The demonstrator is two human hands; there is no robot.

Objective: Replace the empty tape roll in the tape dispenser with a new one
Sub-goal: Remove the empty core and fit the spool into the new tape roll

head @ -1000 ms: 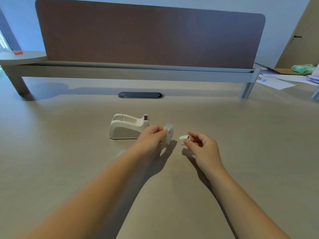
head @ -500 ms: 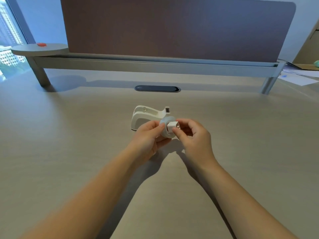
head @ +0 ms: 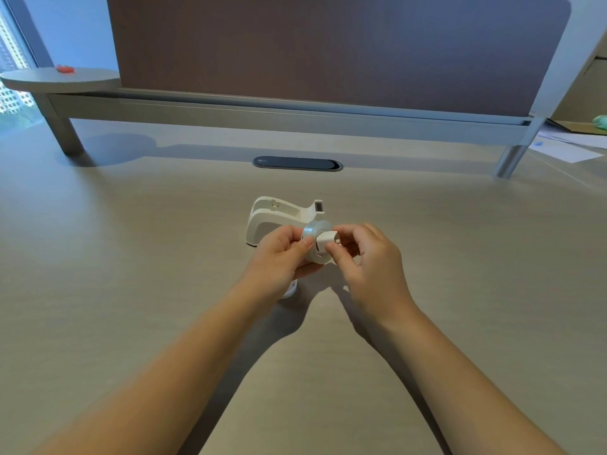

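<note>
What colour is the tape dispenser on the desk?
White, seen best in the head view: tape dispenser.

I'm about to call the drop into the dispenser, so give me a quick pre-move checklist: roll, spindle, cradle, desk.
1. New tape roll held: ok, the left hand has a grip on its edge.
2. White spindle at the roll's hole: ok, pinched by the right hand.
3. Spindle fully seated through the core: cannot tell, the fingers hide the far side.
4. Tape dispenser cradle free: ok, no roll sits in it.
5. Dispenser upright on the desk, just behind the hands: ok.
6. Old core out of the way: cannot tell, a pale round thing peeks out below the left hand.
</note>
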